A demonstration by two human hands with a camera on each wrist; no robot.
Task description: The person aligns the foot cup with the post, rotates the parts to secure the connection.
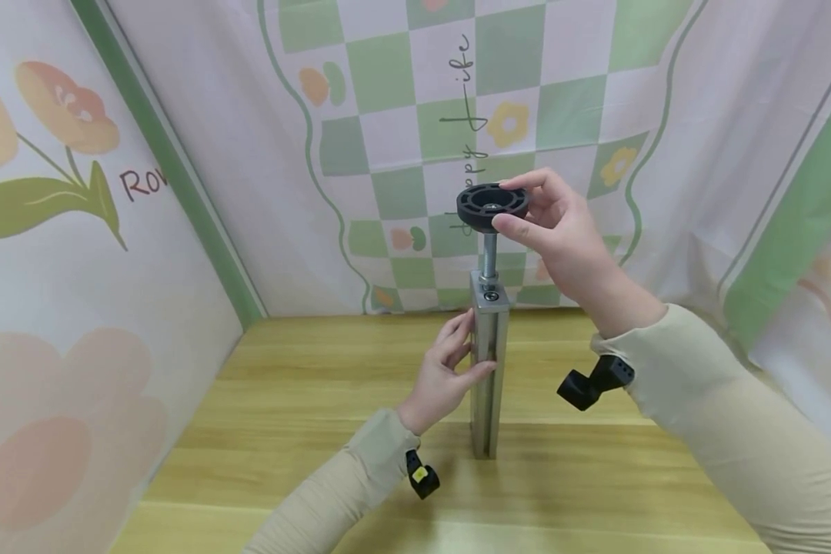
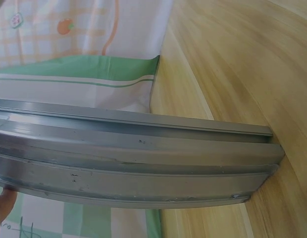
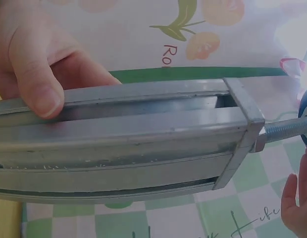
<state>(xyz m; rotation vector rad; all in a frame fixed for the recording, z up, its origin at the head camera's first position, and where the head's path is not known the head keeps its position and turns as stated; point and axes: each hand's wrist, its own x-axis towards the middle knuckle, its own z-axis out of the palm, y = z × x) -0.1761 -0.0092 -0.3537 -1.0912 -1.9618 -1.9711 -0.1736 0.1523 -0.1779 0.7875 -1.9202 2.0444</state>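
An aluminium extrusion profile [image 1: 486,415] stands upright on the table, its slotted faces also filling much of the left wrist view. A metal end plate [image 1: 490,302] caps its top. Out of the plate rises a threaded rod [image 1: 489,254] with a nut low on it, topped by a round black levelling foot [image 1: 467,211] with slots around its rim. My left hand [image 1: 439,385] grips the profile's upper half, thumb on the near face and fingers along the left side. Up top, my right hand [image 1: 564,231] pinches the foot's right rim between thumb and fingers.
The wooden table [image 1: 305,385] reaches back to a curtain [image 1: 381,77] printed with green checks. A flowered curtain [image 1: 28,292] closes the left side. Black camera mounts hang under both wrists, one at the right sleeve [image 1: 692,369].
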